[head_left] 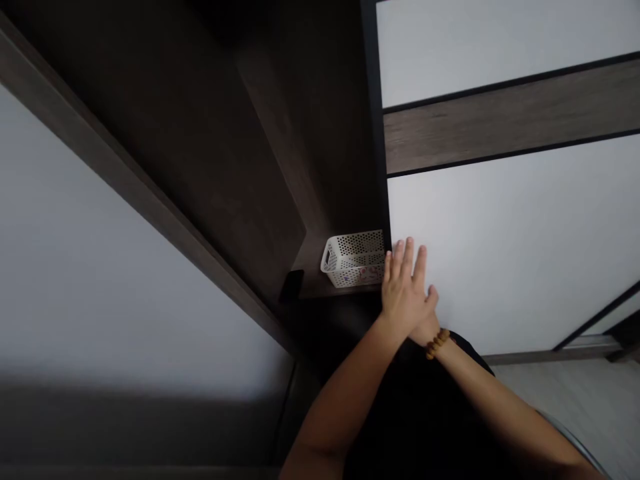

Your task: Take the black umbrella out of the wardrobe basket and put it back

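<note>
Left grip (404,293) open, palm flat on white door panel (500,267); right grip (428,319) behind it, bead bracelet (437,343), state unclear; white basket (354,260) just left, on dark shelf (313,263).

The left hand (405,293) lies open against a white panel (515,267), its fingers spread and its palm flat on the surface. The right hand (429,313) sits behind it, mostly hidden, with a wooden bead bracelet (438,343) on its wrist. A white perforated plastic basket (354,260) stands just beside the left fingertips, past the panel's edge.
</note>
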The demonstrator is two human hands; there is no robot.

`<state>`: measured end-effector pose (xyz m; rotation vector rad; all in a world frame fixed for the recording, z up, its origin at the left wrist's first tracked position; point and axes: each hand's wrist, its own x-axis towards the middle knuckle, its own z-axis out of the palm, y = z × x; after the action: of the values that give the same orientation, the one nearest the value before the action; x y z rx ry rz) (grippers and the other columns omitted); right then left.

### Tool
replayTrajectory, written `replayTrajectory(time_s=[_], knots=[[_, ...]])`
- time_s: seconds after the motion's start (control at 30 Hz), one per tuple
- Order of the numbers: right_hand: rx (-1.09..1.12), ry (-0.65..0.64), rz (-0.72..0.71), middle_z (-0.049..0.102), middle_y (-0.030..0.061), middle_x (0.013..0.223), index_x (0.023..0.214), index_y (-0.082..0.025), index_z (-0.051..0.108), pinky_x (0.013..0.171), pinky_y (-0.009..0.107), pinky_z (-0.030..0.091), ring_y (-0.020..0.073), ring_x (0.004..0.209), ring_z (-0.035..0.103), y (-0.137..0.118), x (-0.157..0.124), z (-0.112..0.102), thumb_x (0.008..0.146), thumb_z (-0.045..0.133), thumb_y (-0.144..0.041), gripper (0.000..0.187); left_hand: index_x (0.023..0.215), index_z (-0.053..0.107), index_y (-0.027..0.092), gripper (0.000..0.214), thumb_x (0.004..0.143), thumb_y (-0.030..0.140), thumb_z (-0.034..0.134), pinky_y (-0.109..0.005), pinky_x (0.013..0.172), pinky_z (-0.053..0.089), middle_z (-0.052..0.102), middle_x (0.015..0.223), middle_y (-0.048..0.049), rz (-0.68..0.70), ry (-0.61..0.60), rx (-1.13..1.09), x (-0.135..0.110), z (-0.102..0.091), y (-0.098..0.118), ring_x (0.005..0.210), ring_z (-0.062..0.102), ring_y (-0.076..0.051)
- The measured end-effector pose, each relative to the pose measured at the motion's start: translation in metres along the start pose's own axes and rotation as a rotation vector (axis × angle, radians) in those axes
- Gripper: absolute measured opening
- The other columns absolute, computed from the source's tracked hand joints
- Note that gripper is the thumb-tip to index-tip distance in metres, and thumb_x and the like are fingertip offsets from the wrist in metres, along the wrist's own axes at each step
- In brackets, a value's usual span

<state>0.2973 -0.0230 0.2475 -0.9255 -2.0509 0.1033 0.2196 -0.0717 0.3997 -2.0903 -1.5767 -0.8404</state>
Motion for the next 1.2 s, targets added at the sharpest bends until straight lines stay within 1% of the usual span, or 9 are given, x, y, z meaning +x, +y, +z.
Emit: replayTrajectory(time_s=[0.13,0.27,0.37,0.53,0.67,0.8,0.9,1.03,1.2], knots=[[0.088,0.214,-0.013,0.051,0.0168,0.131,0.142,-0.019,0.048,0.101,0.054,0.049,0.0335,0.12,0.053,0.023,0.001,-0.032,0.09,0.053,-0.038,0.056,0.158,0.024,0.007,0.082,0.087,0.031,0.06,-0.056,0.126,0.017,0.017,0.166,-0.0212,-0.056,-0.077,0.14,-0.009,0.034,-0.032,0.156,0.012,-0.032],[-0.119,0.37,0.105,0.039,0.0194,0.145,0.149,-0.019,0.043,0.107,0.06,0.041,0.0393,0.134,0.042,0.07,0.007,-0.078,0.087,0.055,-0.042,0.066,0.159,0.024,0.011,0.084,0.085,0.03,0.059,-0.059,0.126,0.011,0.017,0.166,-0.0192,-0.115,-0.052,0.198,-0.015,0.034,-0.041,0.155,0.015,-0.033],[-0.272,0.379,0.186,0.023,0.0226,0.156,0.155,-0.016,0.034,0.108,0.067,0.034,0.0464,0.141,0.03,0.108,0.012,-0.102,0.085,0.057,-0.05,0.081,0.158,0.027,0.012,0.082,0.084,0.027,0.058,-0.059,0.126,0.009,0.021,0.165,-0.0179,-0.148,-0.032,0.218,-0.017,0.029,-0.045,0.154,0.02,-0.032],[-0.317,0.248,0.17,0.003,0.0222,0.165,0.16,-0.014,0.025,0.11,0.071,0.028,0.0499,0.147,0.017,0.13,0.013,-0.094,0.086,0.056,-0.058,0.092,0.153,0.04,0.013,0.075,0.082,0.029,0.061,-0.058,0.125,0.012,0.029,0.163,-0.0173,-0.19,0.069,0.223,-0.023,0.026,-0.044,0.153,0.023,-0.035],[-0.296,0.22,0.163,-0.009,0.0222,0.165,0.162,-0.01,0.015,0.111,0.073,0.027,0.0518,0.149,0.005,0.11,0.014,-0.071,0.083,0.059,-0.057,0.102,0.151,0.045,0.018,0.074,0.081,0.031,0.063,-0.058,0.126,0.012,0.027,0.164,-0.0146,-0.12,0.055,0.213,-0.025,0.033,-0.032,0.155,0.016,-0.036],[-0.248,0.185,0.144,-0.007,0.0217,0.165,0.162,-0.013,0.016,0.109,0.073,0.03,0.0526,0.148,0.007,0.091,0.014,-0.065,0.082,0.061,-0.053,0.101,0.156,0.038,0.021,0.082,0.082,0.036,0.068,-0.069,0.121,0.011,0.016,0.167,-0.0157,-0.194,-0.032,0.248,-0.024,0.045,-0.031,0.154,0.006,-0.043],[-0.198,0.173,0.088,0.0,0.0205,0.165,0.163,-0.018,0.014,0.11,0.069,0.032,0.0479,0.148,0.016,0.096,0.012,-0.077,0.086,0.057,-0.053,0.095,0.158,0.035,0.021,0.081,0.084,0.034,0.066,-0.074,0.117,0.013,0.014,0.168,-0.0162,-0.253,-0.059,0.265,-0.026,0.052,-0.043,0.154,0.006,-0.044],[-0.228,0.294,0.072,0.0,0.0216,0.164,0.162,-0.015,0.013,0.112,0.069,0.027,0.0479,0.149,0.014,0.131,0.016,-0.111,0.087,0.056,-0.057,0.096,0.156,0.038,0.021,0.077,0.085,0.032,0.066,-0.073,0.118,0.013,0.016,0.167,-0.0159,-0.281,-0.052,0.28,-0.033,0.051,-0.059,0.154,0.007,-0.044],[-0.309,0.341,0.262,-0.007,0.0276,0.162,0.161,-0.006,0.018,0.115,0.07,0.016,0.0522,0.149,0.003,0.18,0.032,-0.154,0.084,0.058,-0.071,0.108,0.153,0.043,0.019,0.076,0.083,0.033,0.07,-0.072,0.118,0.013,0.021,0.166,-0.0182,-0.307,-0.007,0.321,-0.039,0.044,-0.07,0.154,0.008,-0.044]])
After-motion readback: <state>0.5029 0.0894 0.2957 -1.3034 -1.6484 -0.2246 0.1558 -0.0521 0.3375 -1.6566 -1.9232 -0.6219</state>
